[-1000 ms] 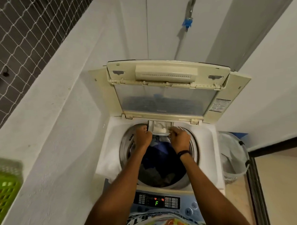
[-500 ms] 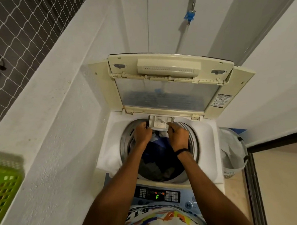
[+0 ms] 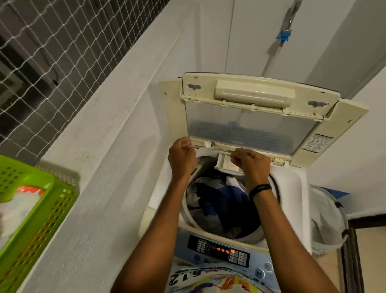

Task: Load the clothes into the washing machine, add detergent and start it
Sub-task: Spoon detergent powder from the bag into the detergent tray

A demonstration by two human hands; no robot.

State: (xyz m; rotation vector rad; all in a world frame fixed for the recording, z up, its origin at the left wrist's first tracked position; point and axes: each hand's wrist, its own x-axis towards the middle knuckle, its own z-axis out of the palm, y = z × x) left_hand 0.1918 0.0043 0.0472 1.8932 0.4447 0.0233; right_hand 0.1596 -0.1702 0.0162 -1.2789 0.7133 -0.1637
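Observation:
The top-loading washing machine [image 3: 300, 186] stands with its lid [image 3: 253, 126] raised. Dark blue and grey clothes [image 3: 216, 200] fill the drum. A white detergent drawer [image 3: 227, 164] juts out at the drum's back rim. My left hand [image 3: 181, 155] and my right hand [image 3: 250, 163] are held just above the drawer, fingers curled. Between them they pinch a small pale sachet [image 3: 210, 145], stretched thin; it is blurred. The control panel [image 3: 218, 250] at the front shows lit red digits.
A green perforated basket [image 3: 35, 208] with a white and orange packet sits on the white ledge at the left. A white mesh laundry basket [image 3: 328, 220] stands right of the machine. A tap with a blue fitting [image 3: 283, 37] hangs on the back wall.
Both hands rose from the drawer toward the lid hinge and moved apart, stretching the sachet. The panel display went from a green letter to red digits.

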